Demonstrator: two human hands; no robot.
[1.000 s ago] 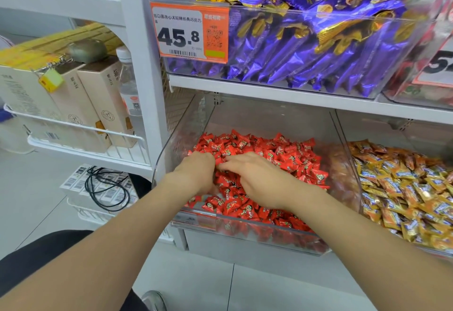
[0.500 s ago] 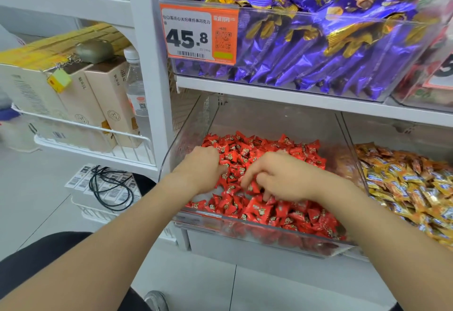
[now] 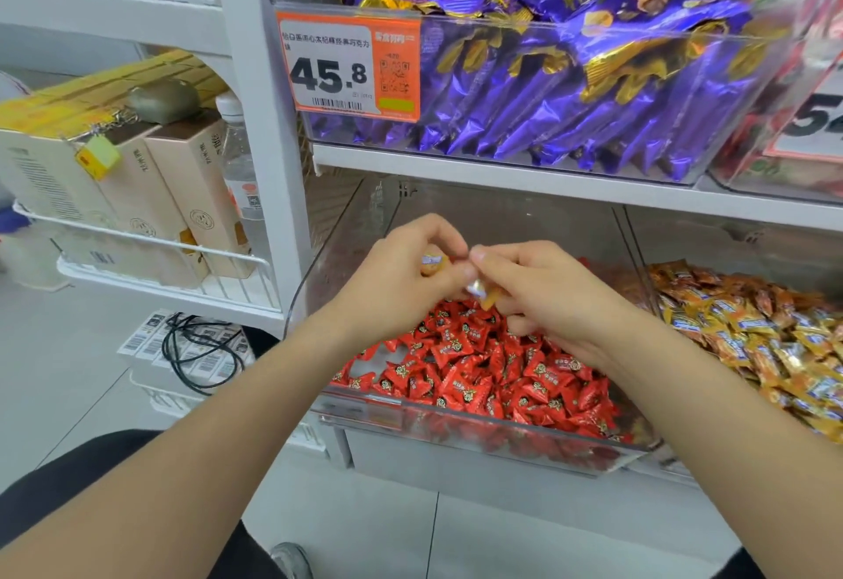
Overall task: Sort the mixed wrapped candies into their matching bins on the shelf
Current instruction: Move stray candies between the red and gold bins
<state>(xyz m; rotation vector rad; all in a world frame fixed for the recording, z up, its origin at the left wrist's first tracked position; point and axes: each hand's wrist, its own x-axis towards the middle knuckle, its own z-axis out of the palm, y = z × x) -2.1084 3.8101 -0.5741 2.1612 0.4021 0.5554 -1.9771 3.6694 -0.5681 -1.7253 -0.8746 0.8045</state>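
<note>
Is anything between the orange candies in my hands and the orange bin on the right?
Yes: the clear wall dividing red bin from orange bin rises just beyond the right hand; the candies likely go around it.

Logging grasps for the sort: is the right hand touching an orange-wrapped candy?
Touching. The head view shows the right hand pinching the orange-wrapped candy above the red candies; the left hand pinches a second candy.

My white shelf (image 3: pixel 502 183) holds the bin of red candies (image 3: pixel 456 418); just right of that bin stands the orange-candy bin (image 3: pixel 711 245), and on the board above it the purple-packet bin (image 3: pixel 593 28) with a price tag (image 3: pixel 349 67)
</note>
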